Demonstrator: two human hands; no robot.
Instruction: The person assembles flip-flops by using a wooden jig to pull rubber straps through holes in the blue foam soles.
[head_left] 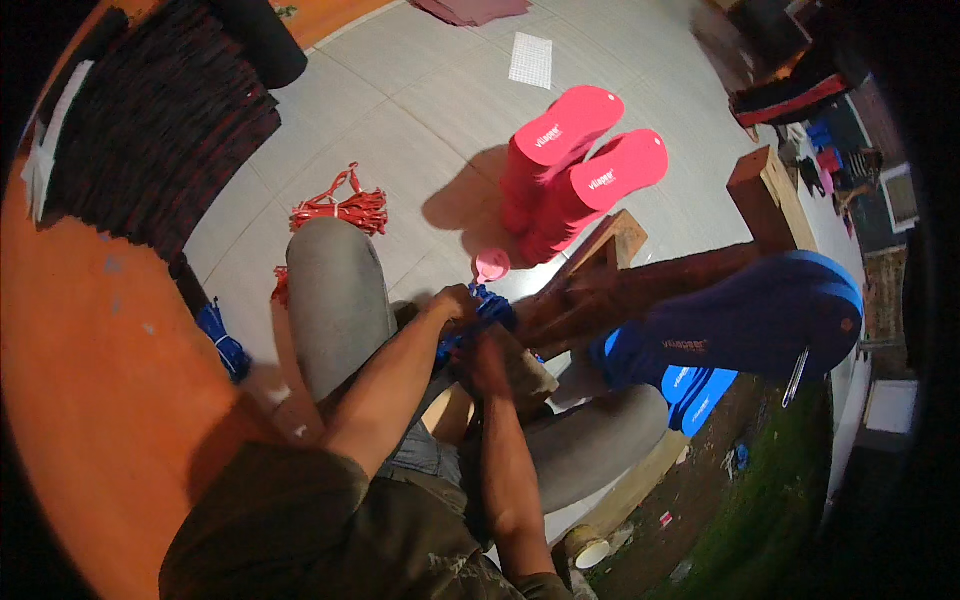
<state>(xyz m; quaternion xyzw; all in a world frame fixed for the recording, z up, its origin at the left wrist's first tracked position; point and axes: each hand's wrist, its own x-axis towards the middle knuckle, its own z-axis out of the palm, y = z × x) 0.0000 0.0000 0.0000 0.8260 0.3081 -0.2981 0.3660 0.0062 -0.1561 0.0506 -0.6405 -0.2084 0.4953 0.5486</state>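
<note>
The left hand [458, 303] grips the blue straps [492, 306] beside the wooden beam [640, 285]; the right hand [487, 362], just below (blurred, so I cannot tell whether it is open or closed), is near them too. If the grip loosens, the straps could slip and tangle; a quick outward swing might knock the pink cup-like piece [491, 264] just beyond
</note>
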